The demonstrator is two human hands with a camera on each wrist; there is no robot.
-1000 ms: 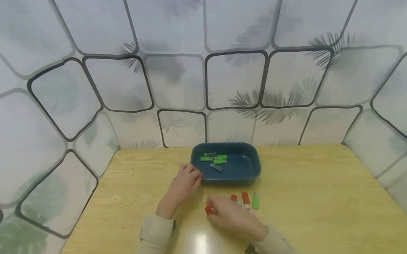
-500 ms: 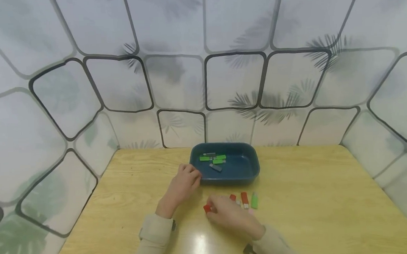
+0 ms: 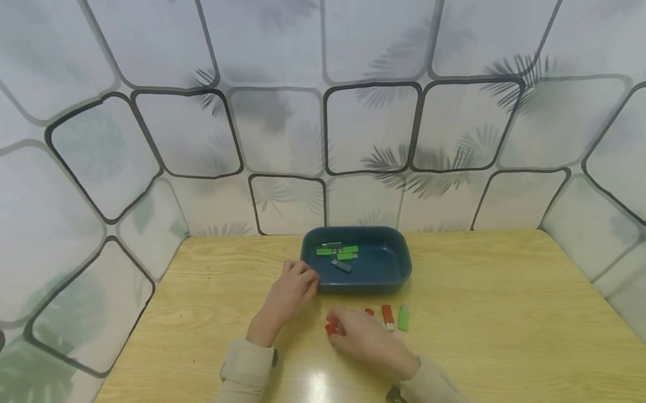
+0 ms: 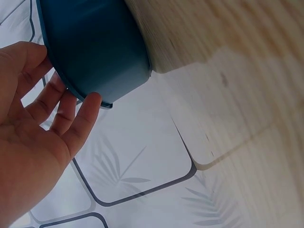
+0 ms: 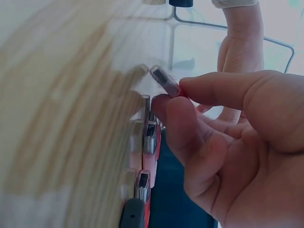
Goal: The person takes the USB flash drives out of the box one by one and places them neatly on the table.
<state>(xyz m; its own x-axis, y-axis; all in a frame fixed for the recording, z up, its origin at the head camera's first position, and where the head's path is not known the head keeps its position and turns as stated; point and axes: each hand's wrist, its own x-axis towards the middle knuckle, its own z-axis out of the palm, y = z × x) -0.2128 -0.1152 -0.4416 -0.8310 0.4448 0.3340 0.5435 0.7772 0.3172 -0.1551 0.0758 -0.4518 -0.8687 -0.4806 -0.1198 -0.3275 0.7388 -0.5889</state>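
Observation:
A dark blue plastic bin (image 3: 367, 288) stands at the back of the table. My left hand (image 3: 290, 294) holds its front left rim, thumb and fingers on the edge in the left wrist view. Inside lie several USB sticks, among them a green one (image 3: 347, 256) and a grey one (image 3: 342, 265). In front of the bin, my right hand (image 3: 368, 339) pinches a red USB stick (image 3: 330, 330) between thumb and fingertip. Its metal plug (image 5: 164, 80) sticks out in the right wrist view. My right hand partly hides the sticks lying beneath it.
On the table right of my right hand lie a red USB stick (image 3: 387, 316), a green one (image 3: 403, 318) and a pink one (image 3: 398, 336). Another red one (image 3: 369, 312) shows behind the hand. A patterned wall covering (image 3: 276, 131) rises behind the wooden table (image 3: 496, 314).
My right hand shifts only slightly, still pinching the red USB stick. The left hand stays on the bin's rim. The whole head view drifts a little.

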